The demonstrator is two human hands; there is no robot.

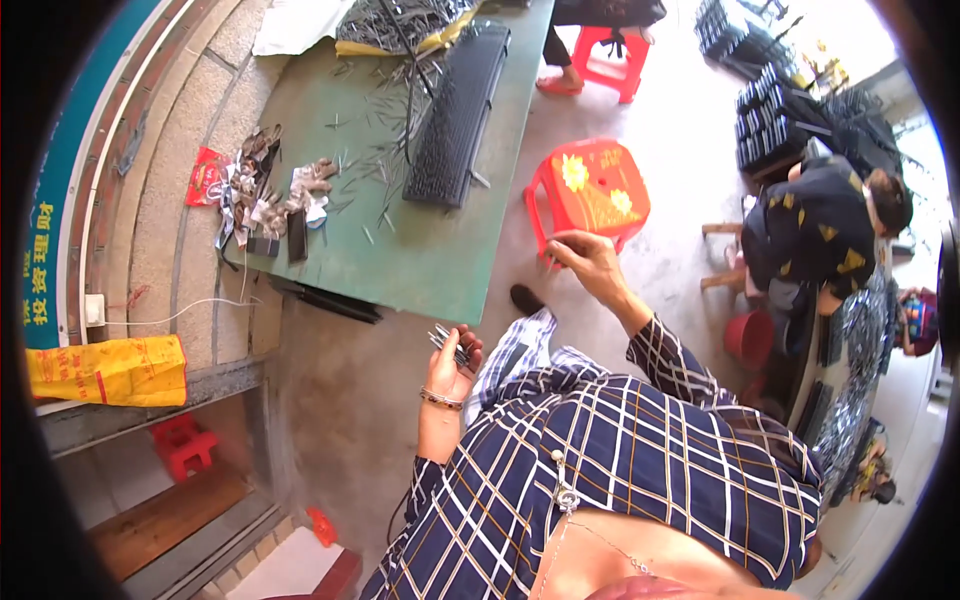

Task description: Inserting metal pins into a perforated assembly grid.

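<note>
My left hand (456,366) is palm up just off the near corner of the green table (425,270), its fingers curled round several slim dark and silvery pieces (447,343). Out in front, my right hand (588,262) is bent at the wrist, with thumb and fingertips closed together. Whatever sits in that pinch is too small to make out. Right behind it stands a red plastic stool (598,185) with yellow flowers on its seat. Similar slim pieces (372,160) lie scattered over the table, beside a long black ribbed tray (462,115).
A yellow-edged heap of slim pieces (400,25) tops the table's far end; crumpled scraps (270,195) lie at its left edge. Another person (820,220) bends over a work table at right. A red bucket (748,338) and black stacks (780,120) stand nearby.
</note>
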